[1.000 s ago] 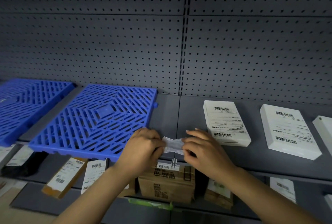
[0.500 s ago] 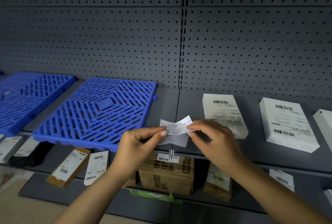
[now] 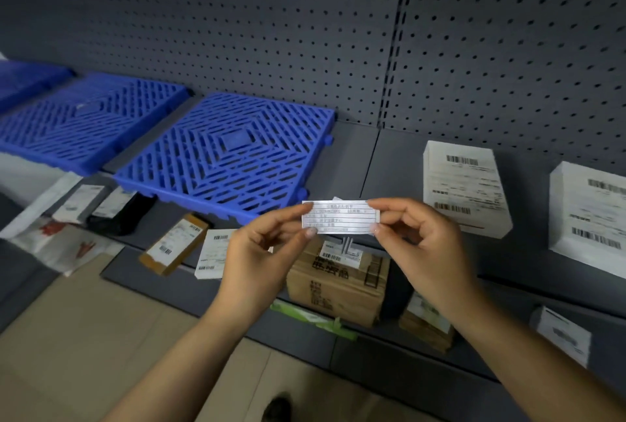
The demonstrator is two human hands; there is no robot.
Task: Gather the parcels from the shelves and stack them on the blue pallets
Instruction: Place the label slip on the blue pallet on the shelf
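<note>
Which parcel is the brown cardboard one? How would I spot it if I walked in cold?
Start at the grey pegboard shelving and find the nearest blue pallet on the upper shelf. Look down to the shelf beneath its right corner, behind the two hands holding up a paper slip. The brown cardboard box sits there, the bulkiest parcel in its row, with black print on its side and a small barcode label on top.

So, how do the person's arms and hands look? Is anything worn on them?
Both forearms are bare as far as the picture shows: no sleeves, no gloves. On the left hand and the right hand I see no rings, and no watch or band on the wrists. The fingernails are short and look pale, perhaps lightly polished.
</note>
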